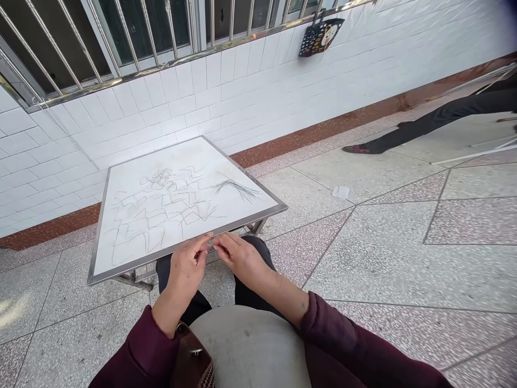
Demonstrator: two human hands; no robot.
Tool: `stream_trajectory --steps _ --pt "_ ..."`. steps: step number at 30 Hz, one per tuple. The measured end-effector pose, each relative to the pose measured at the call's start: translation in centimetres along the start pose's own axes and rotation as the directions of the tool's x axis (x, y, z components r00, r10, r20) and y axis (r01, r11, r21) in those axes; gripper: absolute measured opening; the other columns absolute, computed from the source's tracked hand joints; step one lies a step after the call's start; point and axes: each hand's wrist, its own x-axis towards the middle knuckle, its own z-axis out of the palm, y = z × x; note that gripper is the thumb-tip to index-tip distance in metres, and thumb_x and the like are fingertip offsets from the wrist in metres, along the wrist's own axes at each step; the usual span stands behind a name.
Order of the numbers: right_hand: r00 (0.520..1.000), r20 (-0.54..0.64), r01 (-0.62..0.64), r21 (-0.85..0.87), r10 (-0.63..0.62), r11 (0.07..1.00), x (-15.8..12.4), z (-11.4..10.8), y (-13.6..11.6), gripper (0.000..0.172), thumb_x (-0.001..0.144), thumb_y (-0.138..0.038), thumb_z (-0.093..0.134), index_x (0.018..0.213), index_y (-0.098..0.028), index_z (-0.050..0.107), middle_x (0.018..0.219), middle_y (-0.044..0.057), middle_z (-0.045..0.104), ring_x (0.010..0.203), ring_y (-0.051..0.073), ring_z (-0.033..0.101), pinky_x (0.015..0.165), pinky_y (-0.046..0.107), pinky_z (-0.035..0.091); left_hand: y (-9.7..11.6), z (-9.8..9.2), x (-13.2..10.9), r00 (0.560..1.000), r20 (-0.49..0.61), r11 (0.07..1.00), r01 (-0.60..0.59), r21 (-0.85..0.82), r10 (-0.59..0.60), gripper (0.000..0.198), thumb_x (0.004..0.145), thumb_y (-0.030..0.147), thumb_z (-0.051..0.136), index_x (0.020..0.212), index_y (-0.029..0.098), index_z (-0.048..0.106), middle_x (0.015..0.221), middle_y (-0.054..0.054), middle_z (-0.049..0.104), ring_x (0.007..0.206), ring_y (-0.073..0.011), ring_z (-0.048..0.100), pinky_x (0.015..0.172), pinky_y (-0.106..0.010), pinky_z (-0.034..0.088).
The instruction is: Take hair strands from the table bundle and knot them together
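My left hand [188, 267] and my right hand [242, 260] meet just off the front edge of a white-topped table [202, 152] with a grey metal rim. Both are closed, thumb and fingers pinched together, fingertips almost touching. Whatever sits between them is too fine to make out. Many thin, dark, bent strands [163, 211] lie spread over the tabletop, like wire or thread. Towards the back they gather in a small tangle [160, 177]. A bundle of straighter dark strands [239, 187] rests apart on the right side.
Behind the table runs a white tiled wall [258, 91] with barred windows; a patterned bag [321, 36] hangs from the bars. Another person's leg [428, 121] stretches in from the right. A white scrap [340, 192] lies on the speckled floor. A brown bag [193, 355] is at my lap.
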Motion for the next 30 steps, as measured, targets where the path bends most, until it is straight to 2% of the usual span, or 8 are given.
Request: stream_trajectory --steps 5,8,13,17,25,30 --pt "0.998 -0.030 -0.059 -0.003 0.059 0.998 -0.2 0.8 0.1 0.013 0.093 -0.011 0.044 0.088 -0.020 0.052 0.078 0.003 0.057 0.070 0.018 0.056 0.065 0.030 0.047 -0.4 0.8 -0.1 0.999 -0.041 0.999 -0.026 0.019 0.027 0.042 0.085 0.004 0.054 0.119 0.025 0.065 0.099 -0.001 0.075 0.089 -0.0154 0.071 0.083 -0.031 0.057" --pt "0.996 -0.010 -0.085 0.020 0.085 0.996 -0.3 1.1 0.3 0.013 0.093 -0.011 0.044 0.089 -0.020 0.053 0.080 0.004 0.058 0.073 0.019 0.057 0.066 0.031 0.048 -0.7 1.0 -0.2 0.998 -0.045 0.999 -0.035 0.038 0.037 0.042 0.085 0.003 0.053 0.118 0.025 0.065 0.104 -0.002 0.073 0.090 -0.0149 0.071 0.084 -0.031 0.056" --pt "0.999 0.035 -0.021 0.050 0.020 0.999 -0.3 1.0 1.0 0.014 0.095 -0.012 0.042 0.091 -0.020 0.053 0.082 0.005 0.059 0.077 0.019 0.057 0.070 0.033 0.050 -1.0 1.2 -0.2 1.000 -0.002 0.997 -0.022 0.071 0.022 0.046 0.085 0.004 0.052 0.124 0.027 0.062 0.100 -0.001 0.073 0.091 -0.0155 0.069 0.085 -0.032 0.056" --pt "0.999 0.034 -0.026 0.049 0.025 0.998 -0.3 1.2 1.2 0.014 0.096 -0.012 0.042 0.091 -0.020 0.052 0.082 0.005 0.059 0.077 0.020 0.057 0.070 0.033 0.050 -1.0 1.3 -0.2 1.000 0.003 0.998 -0.013 0.059 0.013 0.050 0.084 0.002 0.051 0.126 0.027 0.061 0.102 -0.001 0.073 0.091 -0.0149 0.069 0.084 -0.031 0.056" --pt "0.997 -0.006 -0.078 0.072 0.078 0.994 -0.5 2.0 0.7 0.014 0.096 -0.013 0.042 0.090 -0.021 0.052 0.081 0.004 0.058 0.073 0.019 0.056 0.066 0.032 0.048 -1.2 1.6 -0.4 0.996 -0.029 0.996 0.088 0.016 -0.087 0.045 0.084 0.006 0.055 0.124 0.026 0.062 0.101 0.000 0.074 0.090 -0.0154 0.069 0.086 -0.032 0.054" --pt "0.998 -0.018 -0.058 0.059 0.060 0.997 -0.6 2.3 0.2 0.014 0.097 -0.015 0.042 0.092 -0.021 0.054 0.083 0.005 0.060 0.075 0.020 0.058 0.068 0.033 0.051 -1.3 1.2 -0.4 0.989 -0.022 0.989 0.144 0.034 -0.143 0.045 0.085 0.009 0.056 0.125 0.028 0.060 0.096 0.001 0.074 0.084 -0.0158 0.068 0.082 -0.032 0.054"
